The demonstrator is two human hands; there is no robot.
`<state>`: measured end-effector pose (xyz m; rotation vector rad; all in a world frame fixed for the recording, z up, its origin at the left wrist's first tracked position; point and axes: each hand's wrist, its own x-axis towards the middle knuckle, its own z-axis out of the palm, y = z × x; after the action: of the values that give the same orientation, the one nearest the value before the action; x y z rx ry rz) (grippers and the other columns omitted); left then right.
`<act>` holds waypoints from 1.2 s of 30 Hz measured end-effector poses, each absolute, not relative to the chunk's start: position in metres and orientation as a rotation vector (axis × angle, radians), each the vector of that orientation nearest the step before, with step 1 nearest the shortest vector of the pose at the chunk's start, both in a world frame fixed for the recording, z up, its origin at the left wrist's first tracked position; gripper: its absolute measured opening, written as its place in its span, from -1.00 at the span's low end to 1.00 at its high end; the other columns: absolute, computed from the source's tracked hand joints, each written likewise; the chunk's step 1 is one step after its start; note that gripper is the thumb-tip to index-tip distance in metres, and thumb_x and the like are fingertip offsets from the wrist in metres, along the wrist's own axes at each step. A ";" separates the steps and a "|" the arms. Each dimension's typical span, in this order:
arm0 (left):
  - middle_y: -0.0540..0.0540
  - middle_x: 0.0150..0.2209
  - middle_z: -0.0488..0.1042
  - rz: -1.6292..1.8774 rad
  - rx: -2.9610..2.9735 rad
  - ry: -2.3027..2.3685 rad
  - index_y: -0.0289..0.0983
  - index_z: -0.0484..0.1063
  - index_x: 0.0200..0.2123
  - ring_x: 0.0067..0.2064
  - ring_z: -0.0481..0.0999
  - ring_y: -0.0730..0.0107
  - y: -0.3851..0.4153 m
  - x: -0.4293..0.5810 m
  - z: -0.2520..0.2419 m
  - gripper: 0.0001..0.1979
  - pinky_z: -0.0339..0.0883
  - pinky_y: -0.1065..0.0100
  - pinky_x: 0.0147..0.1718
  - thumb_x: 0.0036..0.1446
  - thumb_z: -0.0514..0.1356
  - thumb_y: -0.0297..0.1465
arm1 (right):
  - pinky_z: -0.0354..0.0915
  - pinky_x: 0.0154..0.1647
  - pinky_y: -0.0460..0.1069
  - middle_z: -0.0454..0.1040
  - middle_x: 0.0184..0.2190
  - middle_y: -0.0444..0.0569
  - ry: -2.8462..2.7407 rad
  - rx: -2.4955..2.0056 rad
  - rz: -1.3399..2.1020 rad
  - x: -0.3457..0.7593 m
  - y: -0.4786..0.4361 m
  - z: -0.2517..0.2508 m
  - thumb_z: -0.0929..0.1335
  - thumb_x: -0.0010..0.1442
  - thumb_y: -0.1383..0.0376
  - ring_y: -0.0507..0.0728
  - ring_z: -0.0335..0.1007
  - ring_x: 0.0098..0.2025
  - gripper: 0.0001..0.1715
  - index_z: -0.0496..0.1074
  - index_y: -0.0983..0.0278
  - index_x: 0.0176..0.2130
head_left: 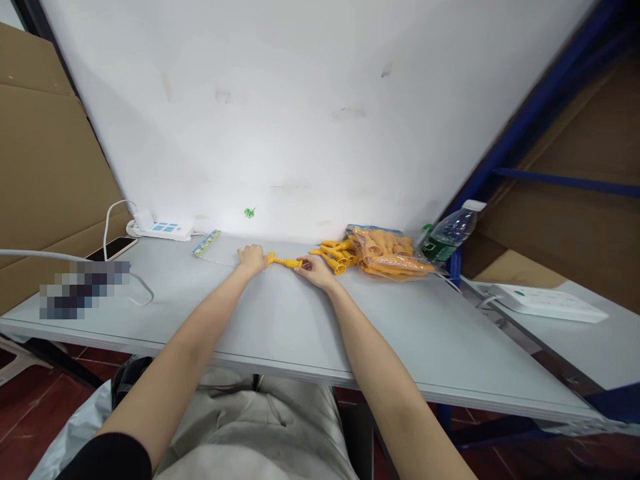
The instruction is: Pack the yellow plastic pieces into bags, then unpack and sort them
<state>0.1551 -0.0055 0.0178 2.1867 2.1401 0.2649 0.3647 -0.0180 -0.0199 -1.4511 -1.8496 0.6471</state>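
Both bare hands are at the far side of the grey counter (285, 333), and a yellow piece (286, 263) lies between them, just above the surface or on it — I can't tell which. The left hand (251, 257) has its fingers closed on one end; the right hand (315, 272) grips the other between thumb and fingers.

Just beyond the right hand sits a small heap of loose yellow parts (336, 254), touching a clear bag (393, 257) packed with more of them. The bag carries a bluish printed header, its lettering too small to read. Near its right end stands a bottle (460, 223) with a white cap and a dark green label — a pale mark shows on it, but the name is beyond me. Left of the left hand lies a colourful card (207, 244), its print just as tiny.

Farther left, a white power strip (177, 232) bears blue labels, also unreadable, with a phone (117, 248) nearby. Against the white wall (300, 120) shows a green mark (249, 213).
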 end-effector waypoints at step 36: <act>-0.40 0.07 0.45 0.918 1.699 2.216 -0.37 0.34 0.02 0.16 0.38 0.00 0.005 0.077 0.003 -0.66 0.19 0.12 0.08 0.23 0.01 -0.38 | 0.05 0.01 0.10 0.57 -0.18 0.06 -2.302 -1.551 0.242 0.323 -0.043 0.009 0.40 0.15 0.13 0.24 0.38 -0.05 -0.69 0.53 0.25 -0.15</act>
<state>0.0773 0.0055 0.0033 1.6992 2.2161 0.9175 0.3231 -0.0426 0.0091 -1.5511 -2.3019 0.2422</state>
